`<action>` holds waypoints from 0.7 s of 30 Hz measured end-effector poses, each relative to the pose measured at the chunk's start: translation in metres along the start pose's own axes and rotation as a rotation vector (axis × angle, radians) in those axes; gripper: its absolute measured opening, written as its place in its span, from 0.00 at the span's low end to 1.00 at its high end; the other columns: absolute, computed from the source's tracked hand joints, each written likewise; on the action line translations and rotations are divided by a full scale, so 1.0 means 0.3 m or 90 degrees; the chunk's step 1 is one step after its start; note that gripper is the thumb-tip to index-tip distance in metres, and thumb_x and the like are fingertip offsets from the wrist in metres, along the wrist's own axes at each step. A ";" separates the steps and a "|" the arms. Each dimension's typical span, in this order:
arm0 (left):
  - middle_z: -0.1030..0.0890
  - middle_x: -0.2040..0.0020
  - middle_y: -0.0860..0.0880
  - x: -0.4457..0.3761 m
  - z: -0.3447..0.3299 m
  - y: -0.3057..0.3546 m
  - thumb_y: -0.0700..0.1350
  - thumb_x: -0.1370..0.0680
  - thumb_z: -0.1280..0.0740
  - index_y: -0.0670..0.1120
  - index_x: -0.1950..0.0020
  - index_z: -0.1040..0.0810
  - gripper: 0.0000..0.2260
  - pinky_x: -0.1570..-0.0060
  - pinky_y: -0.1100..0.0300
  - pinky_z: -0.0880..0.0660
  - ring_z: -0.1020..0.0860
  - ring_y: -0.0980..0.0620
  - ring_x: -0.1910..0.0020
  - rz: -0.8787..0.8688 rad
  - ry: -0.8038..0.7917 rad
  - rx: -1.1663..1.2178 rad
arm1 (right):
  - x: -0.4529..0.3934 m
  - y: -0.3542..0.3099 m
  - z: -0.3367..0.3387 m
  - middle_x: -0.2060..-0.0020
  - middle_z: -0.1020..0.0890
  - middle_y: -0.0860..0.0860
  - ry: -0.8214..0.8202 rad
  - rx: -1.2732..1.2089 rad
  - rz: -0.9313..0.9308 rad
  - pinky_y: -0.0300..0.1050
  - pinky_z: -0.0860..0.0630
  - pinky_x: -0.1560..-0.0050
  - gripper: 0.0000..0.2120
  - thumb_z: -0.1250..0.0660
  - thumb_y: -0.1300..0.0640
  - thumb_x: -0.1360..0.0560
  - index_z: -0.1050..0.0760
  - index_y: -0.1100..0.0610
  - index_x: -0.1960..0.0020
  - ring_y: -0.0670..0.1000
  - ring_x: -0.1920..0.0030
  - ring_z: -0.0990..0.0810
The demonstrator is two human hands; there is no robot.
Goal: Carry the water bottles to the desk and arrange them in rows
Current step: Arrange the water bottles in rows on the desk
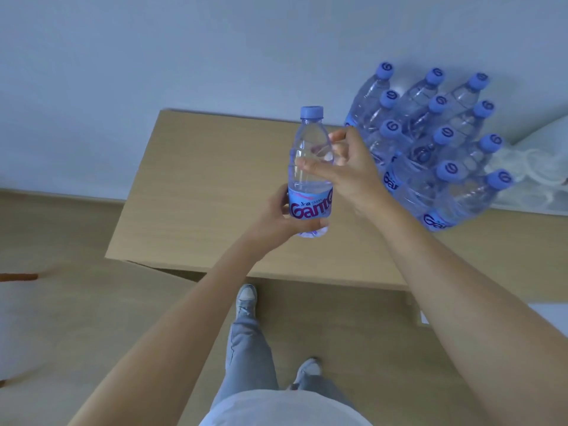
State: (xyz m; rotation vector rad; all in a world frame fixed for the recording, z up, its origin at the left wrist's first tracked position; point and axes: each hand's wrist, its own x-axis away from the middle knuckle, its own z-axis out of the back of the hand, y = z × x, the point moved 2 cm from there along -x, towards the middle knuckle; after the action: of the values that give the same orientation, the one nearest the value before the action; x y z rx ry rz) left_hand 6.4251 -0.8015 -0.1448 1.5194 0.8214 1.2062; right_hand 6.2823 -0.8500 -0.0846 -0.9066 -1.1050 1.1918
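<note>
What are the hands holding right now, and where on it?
One water bottle: the left hand grips its labelled lower part, while the right hand has its fingers at the clear upper body, below the cap.
</note>
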 end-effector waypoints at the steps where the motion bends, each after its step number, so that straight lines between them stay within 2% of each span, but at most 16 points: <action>1: 0.16 0.55 0.57 0.021 -0.041 -0.002 0.43 0.34 0.21 0.49 0.40 0.27 0.26 0.59 0.67 0.22 0.19 0.61 0.59 -0.008 -0.001 -0.001 | 0.032 0.008 0.031 0.44 0.18 0.58 0.006 0.000 0.000 0.59 0.21 0.42 0.25 0.19 0.54 0.34 0.33 0.52 0.49 0.58 0.44 0.18; 2: 0.17 0.55 0.57 0.039 -0.083 -0.006 0.41 0.33 0.21 0.48 0.39 0.28 0.27 0.62 0.68 0.23 0.19 0.63 0.61 -0.009 0.010 0.002 | 0.065 0.018 0.063 0.45 0.17 0.57 0.012 -0.001 -0.001 0.60 0.21 0.42 0.25 0.18 0.54 0.34 0.33 0.52 0.49 0.58 0.44 0.18; 4: 0.20 0.47 0.56 0.065 -0.143 -0.013 0.41 0.32 0.21 0.48 0.36 0.31 0.29 0.63 0.70 0.24 0.18 0.63 0.60 0.008 0.056 0.014 | 0.116 0.034 0.108 0.46 0.17 0.56 0.023 -0.001 -0.001 0.60 0.22 0.41 0.27 0.18 0.51 0.36 0.33 0.51 0.48 0.57 0.44 0.17; 6: 0.23 0.43 0.54 0.090 -0.196 -0.026 0.42 0.31 0.21 0.47 0.37 0.30 0.27 0.64 0.70 0.25 0.17 0.62 0.59 0.005 0.082 0.007 | 0.163 0.053 0.150 0.46 0.17 0.55 0.036 -0.002 0.000 0.59 0.22 0.40 0.28 0.19 0.48 0.39 0.33 0.50 0.49 0.55 0.44 0.18; 9: 0.21 0.45 0.52 0.106 -0.250 -0.043 0.44 0.32 0.20 0.46 0.40 0.27 0.25 0.64 0.70 0.25 0.17 0.58 0.56 -0.004 0.092 -0.022 | 0.208 0.084 0.201 0.44 0.19 0.54 0.044 0.002 -0.004 0.59 0.23 0.39 0.27 0.18 0.47 0.38 0.33 0.48 0.50 0.54 0.42 0.19; 12: 0.18 0.49 0.55 0.105 -0.285 -0.056 0.45 0.33 0.20 0.49 0.43 0.24 0.22 0.61 0.70 0.24 0.18 0.60 0.55 -0.025 0.096 -0.060 | 0.235 0.119 0.239 0.41 0.20 0.56 0.036 0.001 -0.006 0.57 0.23 0.38 0.28 0.18 0.50 0.36 0.32 0.51 0.46 0.54 0.41 0.20; 15: 0.17 0.52 0.59 0.085 -0.313 -0.072 0.47 0.33 0.20 0.53 0.46 0.23 0.19 0.58 0.68 0.23 0.19 0.62 0.53 -0.033 0.094 -0.085 | 0.246 0.154 0.265 0.42 0.21 0.59 0.039 -0.009 -0.018 0.55 0.24 0.37 0.28 0.19 0.52 0.34 0.32 0.53 0.44 0.49 0.48 0.23; 18: 0.16 0.52 0.56 0.039 -0.342 -0.086 0.46 0.32 0.20 0.49 0.46 0.21 0.18 0.56 0.68 0.23 0.19 0.59 0.52 -0.045 0.085 -0.097 | 0.234 0.179 0.287 0.48 0.25 0.54 0.053 -0.005 -0.010 0.49 0.26 0.40 0.28 0.20 0.54 0.32 0.32 0.56 0.41 0.48 0.50 0.28; 21: 0.15 0.53 0.54 -0.020 -0.363 -0.092 0.44 0.32 0.20 0.46 0.45 0.21 0.18 0.59 0.71 0.26 0.18 0.61 0.54 -0.043 0.067 -0.107 | 0.212 0.201 0.297 0.43 0.24 0.55 0.065 0.004 -0.001 0.44 0.28 0.40 0.27 0.21 0.54 0.31 0.32 0.57 0.40 0.51 0.44 0.26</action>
State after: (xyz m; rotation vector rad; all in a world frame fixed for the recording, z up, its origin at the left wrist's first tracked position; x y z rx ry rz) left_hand 6.3210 -0.7684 -0.1712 1.2923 0.8116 1.2808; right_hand 6.1825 -0.7792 -0.1101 -0.9517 -1.0194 1.1336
